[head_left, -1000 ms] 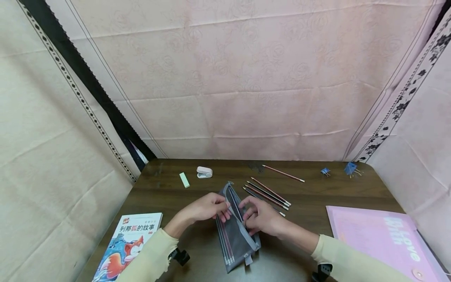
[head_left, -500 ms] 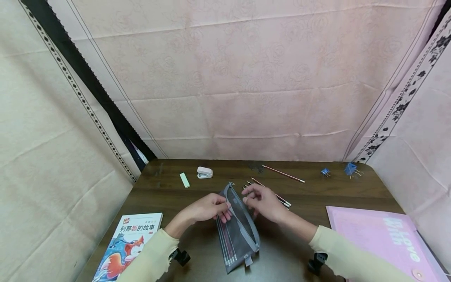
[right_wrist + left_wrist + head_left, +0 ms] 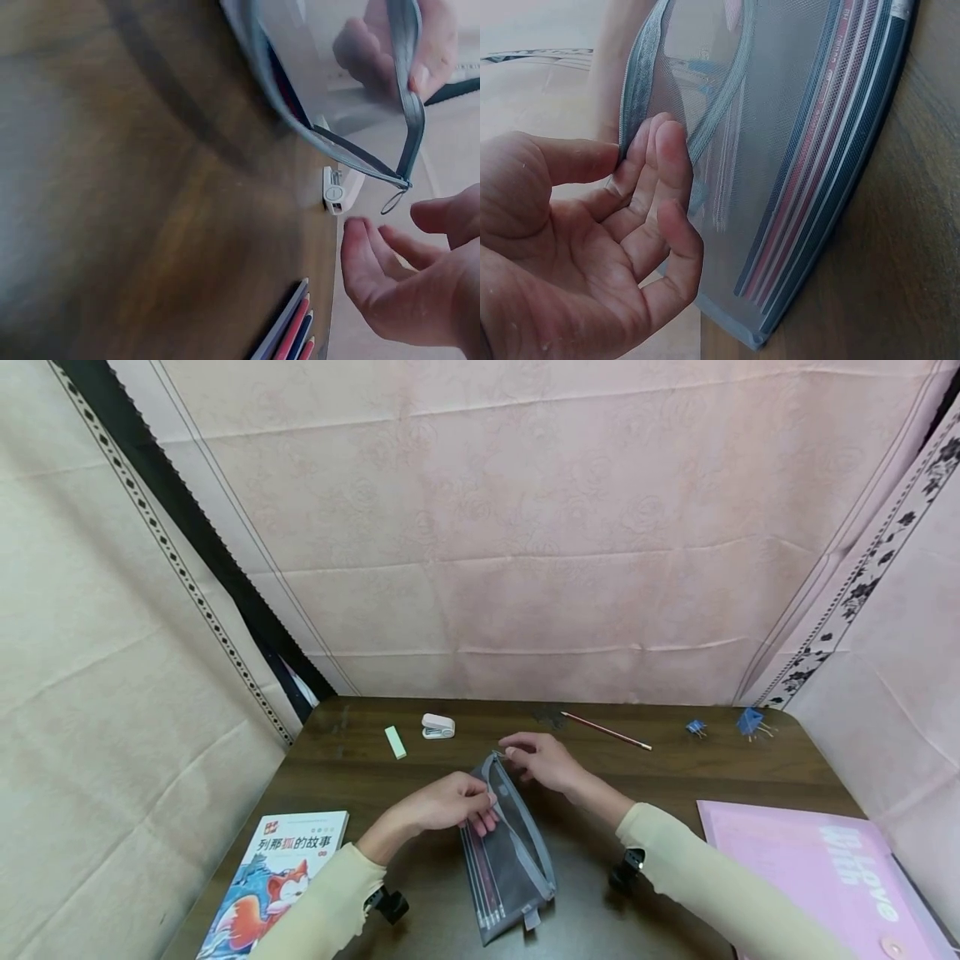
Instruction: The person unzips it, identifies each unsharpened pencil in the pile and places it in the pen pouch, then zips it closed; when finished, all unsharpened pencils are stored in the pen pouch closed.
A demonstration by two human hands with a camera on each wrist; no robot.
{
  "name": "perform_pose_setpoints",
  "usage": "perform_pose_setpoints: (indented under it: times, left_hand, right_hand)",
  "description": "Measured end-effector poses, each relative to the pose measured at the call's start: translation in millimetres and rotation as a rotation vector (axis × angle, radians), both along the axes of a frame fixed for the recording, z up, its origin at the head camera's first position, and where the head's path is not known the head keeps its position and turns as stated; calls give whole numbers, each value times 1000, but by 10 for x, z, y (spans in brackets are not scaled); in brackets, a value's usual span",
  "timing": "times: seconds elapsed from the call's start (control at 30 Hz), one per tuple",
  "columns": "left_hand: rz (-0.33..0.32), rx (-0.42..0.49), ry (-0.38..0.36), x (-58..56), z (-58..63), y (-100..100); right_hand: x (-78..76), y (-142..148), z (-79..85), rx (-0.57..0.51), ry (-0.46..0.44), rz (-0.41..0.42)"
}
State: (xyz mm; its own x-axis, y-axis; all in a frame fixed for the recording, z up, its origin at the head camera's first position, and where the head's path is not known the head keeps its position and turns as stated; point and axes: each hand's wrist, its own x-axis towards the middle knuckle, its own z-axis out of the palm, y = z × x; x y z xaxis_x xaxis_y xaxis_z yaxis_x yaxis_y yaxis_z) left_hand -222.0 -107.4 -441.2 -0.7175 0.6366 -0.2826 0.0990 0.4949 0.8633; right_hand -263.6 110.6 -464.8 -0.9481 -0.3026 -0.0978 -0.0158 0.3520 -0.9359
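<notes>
A grey mesh pencil case [image 3: 517, 889] lies on the table with its zipped mouth unzipped. Several pencils [image 3: 799, 157] show through its mesh in the left wrist view. My left hand [image 3: 453, 802] pinches the zip edge of the mouth between thumb and fingers. At the far end of the case, my right hand [image 3: 545, 762] is beside the zip pull [image 3: 392, 201], fingers loosely bent and holding nothing. A gap shows between those fingers and the pull in the right wrist view. More pencils [image 3: 292, 330] lie on the table; my right hand and forearm hide them in the head view.
Behind the case are a white stapler-like item [image 3: 438, 727], a pale green strip [image 3: 395, 742] and a lone pencil [image 3: 607, 731]. Two blue binder clips [image 3: 752, 723] sit back right. A storybook [image 3: 273, 885] lies left, a pink folder [image 3: 795, 868] right.
My right hand has come out of the case's mouth and moved away from me to its far end, now covering the loose pencils. The left hand keeps its pinch in nearly the same place.
</notes>
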Motion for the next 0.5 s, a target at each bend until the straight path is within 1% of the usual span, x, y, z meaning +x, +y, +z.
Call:
perform_pose_setpoints:
  times: [0.1,0.2,0.23,0.33,0.5]
  left_hand:
    - [0,-6,-6,-9,-13,3]
    - [2,-9,-7,-18,-22,5]
    - [2,-10,-8,-20,-25,5]
    - [-1,-13,-10,-24,-33,3]
    - [-3,-20,-11,-25,-31,2]
  right_hand:
    - [-88,-31,-3,-56,-61,38]
    - [-140,-45,6,-106,-101,44]
    - [-150,-47,10,-121,-115,35]
    - [-170,-43,-3,-148,-100,21]
    - [-193,-24,-19,-177,-15,12]
